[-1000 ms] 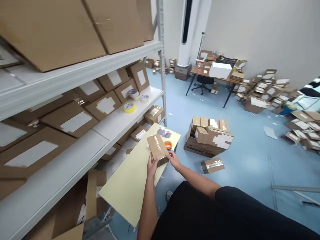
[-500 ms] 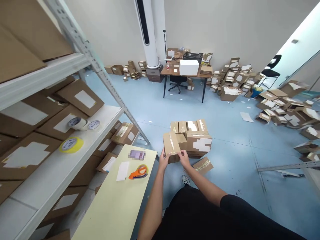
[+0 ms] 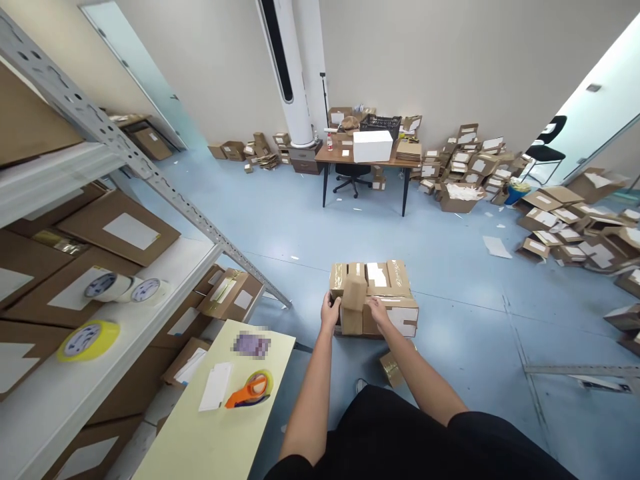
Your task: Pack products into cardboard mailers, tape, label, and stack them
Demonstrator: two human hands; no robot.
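A small brown cardboard box (image 3: 354, 293), blurred and tilted, is between my two hands above a cluster of taped cartons on the floor. My left hand (image 3: 330, 313) is curled at its left side, thumb toward the box. At the right side, my right hand (image 3: 379, 311) has its fingers bent against the edge. Behind and to the right stand the cartons, among them a larger one with a white label (image 3: 401, 319). Another taped box (image 3: 391, 369) lies on the floor near my right forearm, which partly covers it.
A pale yellow table (image 3: 215, 440) to the left holds an orange tape dispenser (image 3: 247, 390) and white paper slips (image 3: 215, 387). Beside it rises a metal shelf (image 3: 165, 320) with boxes and tape rolls. Further off are a desk (image 3: 367, 157) and piled boxes (image 3: 473, 163).
The held box has moved forward and down onto the cluster and now looks turned. My hands went with it. The view has shifted, bringing a door at the left into sight.
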